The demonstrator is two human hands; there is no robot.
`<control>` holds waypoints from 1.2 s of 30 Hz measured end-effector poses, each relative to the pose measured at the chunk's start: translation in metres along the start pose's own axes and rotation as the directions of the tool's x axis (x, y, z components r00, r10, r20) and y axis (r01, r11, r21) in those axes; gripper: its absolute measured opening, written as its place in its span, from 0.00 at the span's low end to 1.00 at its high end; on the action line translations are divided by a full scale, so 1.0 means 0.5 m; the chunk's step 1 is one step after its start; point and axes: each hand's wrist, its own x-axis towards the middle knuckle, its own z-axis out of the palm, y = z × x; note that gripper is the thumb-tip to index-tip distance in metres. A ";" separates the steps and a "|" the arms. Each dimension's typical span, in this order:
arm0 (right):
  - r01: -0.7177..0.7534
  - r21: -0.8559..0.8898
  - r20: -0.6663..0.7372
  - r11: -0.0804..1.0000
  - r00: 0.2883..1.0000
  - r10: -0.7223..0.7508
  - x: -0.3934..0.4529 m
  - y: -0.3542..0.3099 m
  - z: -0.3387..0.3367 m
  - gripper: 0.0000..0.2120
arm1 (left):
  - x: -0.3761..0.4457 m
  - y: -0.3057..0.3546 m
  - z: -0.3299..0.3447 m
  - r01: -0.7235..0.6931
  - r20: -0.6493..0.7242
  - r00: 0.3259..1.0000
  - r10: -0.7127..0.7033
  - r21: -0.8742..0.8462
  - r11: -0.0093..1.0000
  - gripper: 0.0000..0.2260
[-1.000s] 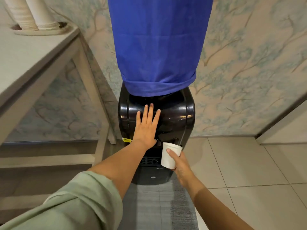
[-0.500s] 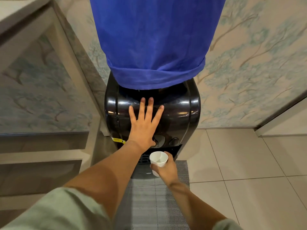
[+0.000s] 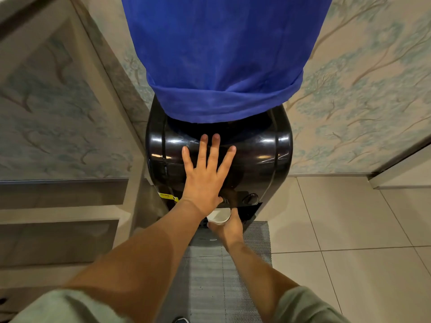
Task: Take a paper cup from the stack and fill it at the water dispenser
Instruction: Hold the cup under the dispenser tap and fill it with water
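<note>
Glossy black plastic water dispenser [image 3: 263,159] fills the view, a blue cloth cover [image 3: 221,54] over its bottle. Left hand [image 3: 203,180] lies flat on its front, fingers spread apart. Right hand [image 3: 229,228] wraps the white paper cup [image 3: 218,216], upright, just under the taps.

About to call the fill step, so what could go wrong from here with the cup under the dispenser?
1. The left hand hides much of the paper cup and the tap above it, so alignment can't be confirmed; water may miss.
2. The right hand holds the thin cup by its side; squeezing could buckle it.
3. A spill would land on the grey mat and tiled floor.
</note>
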 end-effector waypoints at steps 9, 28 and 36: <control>0.077 0.179 0.002 0.981 0.997 -0.079 0.004 -0.002 0.016 0.31 | -0.004 0.002 0.005 -0.003 -0.115 0.993 0.012 0.078 0.997 0.67; 0.013 0.140 0.025 0.990 1.000 -0.017 0.001 0.002 0.007 0.38 | -0.003 0.004 0.014 -0.007 -0.197 0.980 0.026 0.095 0.995 0.59; 0.008 0.064 0.048 0.998 0.999 -0.011 -0.003 0.006 0.005 0.27 | -0.006 0.008 0.010 0.008 -0.081 0.997 -0.003 0.059 0.998 0.65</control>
